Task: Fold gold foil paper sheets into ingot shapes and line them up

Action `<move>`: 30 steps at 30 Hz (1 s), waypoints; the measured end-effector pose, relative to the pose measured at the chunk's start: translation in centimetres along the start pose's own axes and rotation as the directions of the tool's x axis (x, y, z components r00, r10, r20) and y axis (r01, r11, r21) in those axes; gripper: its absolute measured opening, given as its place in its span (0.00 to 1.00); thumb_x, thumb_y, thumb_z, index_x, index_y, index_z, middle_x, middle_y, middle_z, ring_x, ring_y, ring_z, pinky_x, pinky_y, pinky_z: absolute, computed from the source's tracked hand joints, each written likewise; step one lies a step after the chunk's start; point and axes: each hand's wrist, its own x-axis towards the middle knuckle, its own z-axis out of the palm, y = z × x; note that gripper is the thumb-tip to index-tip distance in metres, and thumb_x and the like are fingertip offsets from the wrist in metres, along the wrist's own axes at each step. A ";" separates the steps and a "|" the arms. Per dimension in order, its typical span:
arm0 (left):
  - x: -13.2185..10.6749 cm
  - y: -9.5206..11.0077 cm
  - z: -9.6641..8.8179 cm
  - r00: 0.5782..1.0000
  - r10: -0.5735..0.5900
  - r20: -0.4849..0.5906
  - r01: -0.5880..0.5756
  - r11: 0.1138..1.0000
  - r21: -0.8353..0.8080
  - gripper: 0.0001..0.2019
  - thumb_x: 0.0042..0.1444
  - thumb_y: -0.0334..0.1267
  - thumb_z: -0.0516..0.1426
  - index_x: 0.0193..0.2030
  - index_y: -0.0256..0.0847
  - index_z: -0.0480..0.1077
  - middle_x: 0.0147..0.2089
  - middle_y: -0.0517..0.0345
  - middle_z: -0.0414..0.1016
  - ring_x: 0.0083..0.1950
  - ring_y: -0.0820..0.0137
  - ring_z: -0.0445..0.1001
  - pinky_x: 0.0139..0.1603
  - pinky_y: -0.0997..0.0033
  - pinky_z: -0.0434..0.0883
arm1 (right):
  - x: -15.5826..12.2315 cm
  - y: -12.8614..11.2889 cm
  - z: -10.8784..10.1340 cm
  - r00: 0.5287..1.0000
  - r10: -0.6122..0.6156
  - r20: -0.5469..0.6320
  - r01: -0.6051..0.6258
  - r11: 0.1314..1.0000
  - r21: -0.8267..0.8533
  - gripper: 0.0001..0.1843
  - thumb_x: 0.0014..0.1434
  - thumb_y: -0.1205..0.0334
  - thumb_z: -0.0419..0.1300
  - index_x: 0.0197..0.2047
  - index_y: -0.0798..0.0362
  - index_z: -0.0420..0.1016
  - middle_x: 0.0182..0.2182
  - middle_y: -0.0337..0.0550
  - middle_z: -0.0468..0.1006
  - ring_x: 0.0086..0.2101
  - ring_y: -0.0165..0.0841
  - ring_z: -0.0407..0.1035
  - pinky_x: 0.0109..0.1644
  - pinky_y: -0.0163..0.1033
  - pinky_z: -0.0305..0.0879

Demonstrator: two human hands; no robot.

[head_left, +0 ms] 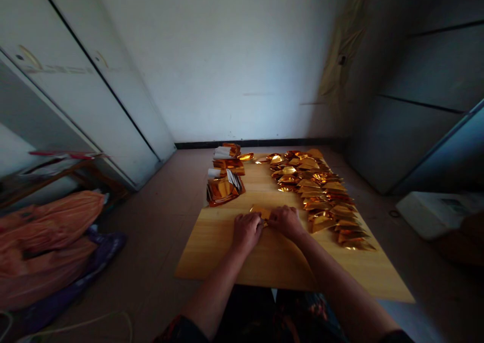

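Note:
My left hand (246,232) and my right hand (285,221) rest close together near the middle of a light wooden board (212,255). Between them they grip a small gold foil sheet (260,212), and its lower part is hidden under my fingers. A long cluster of folded gold foil pieces (315,192) runs along the board's right side, just beyond my right hand. Stacked gold foil packets with white paper bands (223,182) sit at the far left of the board, past my left hand.
The board lies on a brownish floor (151,242) against a white wall. Orange and purple plastic bags (45,242) are heaped to the left, beside a low wooden frame. A white box (434,214) stands to the right.

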 end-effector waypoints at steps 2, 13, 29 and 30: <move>0.0 0.2 -0.1 1.000 -0.003 0.002 0.003 1.000 0.002 0.06 0.56 0.31 0.55 0.40 0.43 0.68 0.49 0.54 0.76 0.52 0.66 0.72 0.54 0.58 0.61 | 0.1 -0.1 0.1 1.000 0.013 -0.004 -0.013 1.000 0.002 0.06 0.55 0.57 0.61 0.31 0.49 0.77 0.34 0.39 0.78 0.39 0.34 0.67 0.44 0.38 0.50; -0.5 0.2 -0.6 0.996 0.074 0.050 -0.076 0.997 0.030 0.12 0.56 0.28 0.53 0.43 0.47 0.70 0.55 0.55 0.72 0.59 0.64 0.66 0.56 0.55 0.58 | 0.3 0.0 0.6 0.999 0.034 -0.019 -0.035 0.999 -0.021 0.09 0.53 0.53 0.62 0.30 0.49 0.76 0.32 0.39 0.78 0.38 0.34 0.66 0.42 0.38 0.50; -0.1 1.6 -0.6 0.998 -0.057 0.040 0.055 0.998 0.031 0.04 0.54 0.32 0.57 0.34 0.46 0.71 0.53 0.58 0.73 0.57 0.63 0.67 0.57 0.50 0.55 | 0.5 0.8 1.3 0.996 0.083 -0.045 -0.077 0.991 0.113 0.13 0.48 0.71 0.56 0.34 0.48 0.77 0.35 0.38 0.78 0.38 0.32 0.70 0.44 0.35 0.57; -0.1 1.7 -0.5 0.997 -0.073 0.034 0.072 0.997 0.029 0.04 0.54 0.32 0.57 0.34 0.46 0.71 0.53 0.58 0.73 0.57 0.63 0.67 0.57 0.49 0.55 | 0.5 0.9 1.3 0.995 0.074 -0.063 -0.066 0.991 0.116 0.13 0.49 0.71 0.56 0.35 0.48 0.77 0.36 0.39 0.78 0.39 0.32 0.69 0.44 0.35 0.57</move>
